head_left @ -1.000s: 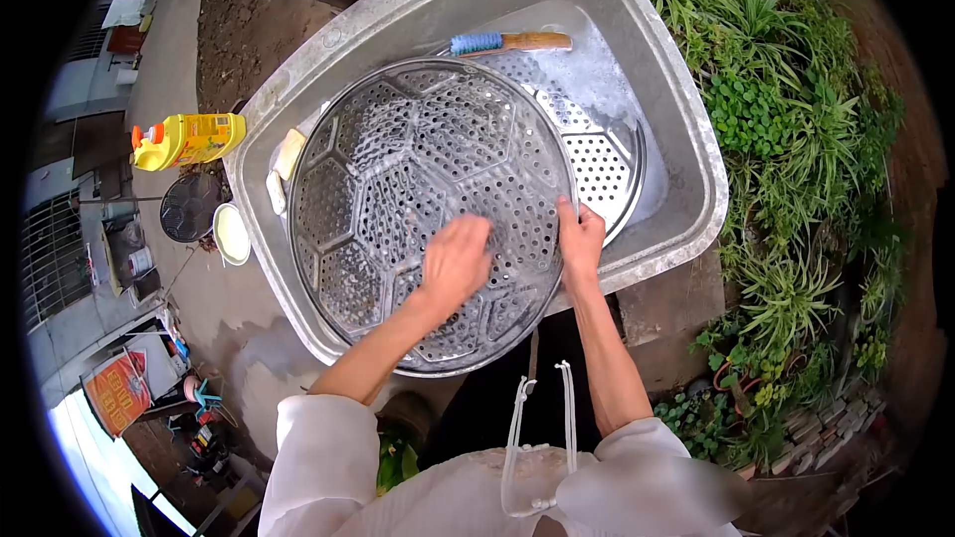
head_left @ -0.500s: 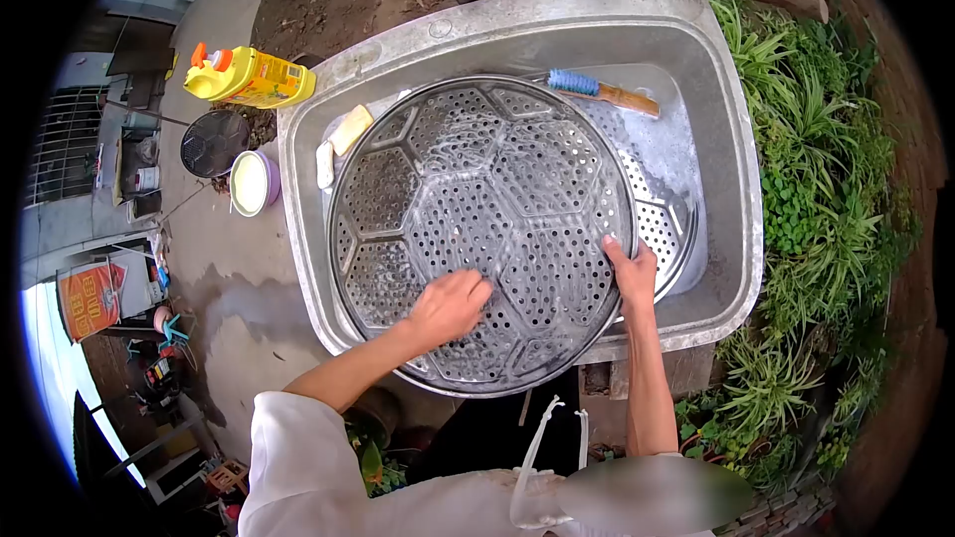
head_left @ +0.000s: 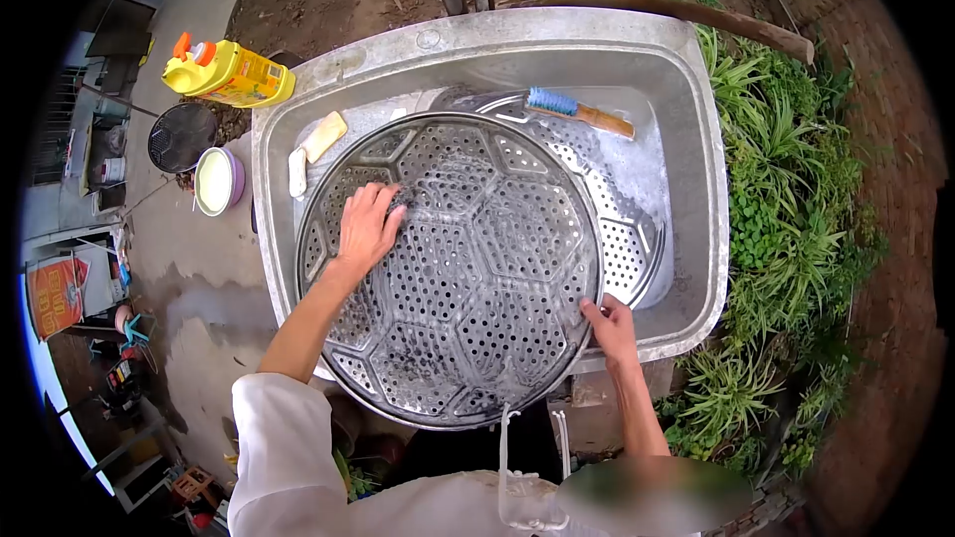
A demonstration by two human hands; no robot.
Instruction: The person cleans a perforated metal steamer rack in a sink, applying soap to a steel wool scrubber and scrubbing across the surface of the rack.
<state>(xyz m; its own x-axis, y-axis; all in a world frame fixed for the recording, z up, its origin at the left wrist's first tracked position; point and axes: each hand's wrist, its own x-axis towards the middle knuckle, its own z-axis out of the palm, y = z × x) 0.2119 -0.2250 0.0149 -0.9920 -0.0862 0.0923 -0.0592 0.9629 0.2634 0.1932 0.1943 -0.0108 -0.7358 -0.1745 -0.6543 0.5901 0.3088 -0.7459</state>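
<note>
A large round steamer tray, grey metal with many holes and raised hexagon lines, lies wet and soapy across the basin, its near edge overhanging the front rim. My right hand grips its right edge, thumb on top. On the tray's upper left, my left hand presses down with bent fingers. Something dark and grey shows at those fingertips; I cannot make out what it is. Beneath, partly hidden, a second perforated tray rests in suds. A brush with blue bristles and a wooden handle lies behind the upper tray.
The stone basin surrounds the trays. A yellow sponge and a white bar lie in its left corner. On the rim stands a yellow detergent bottle. A bucket sits on the ground at left; plants grow at right.
My left hand has slid from the tray's middle up to its upper left. The right hand keeps its hold on the edge. The whole view has shifted slightly.
</note>
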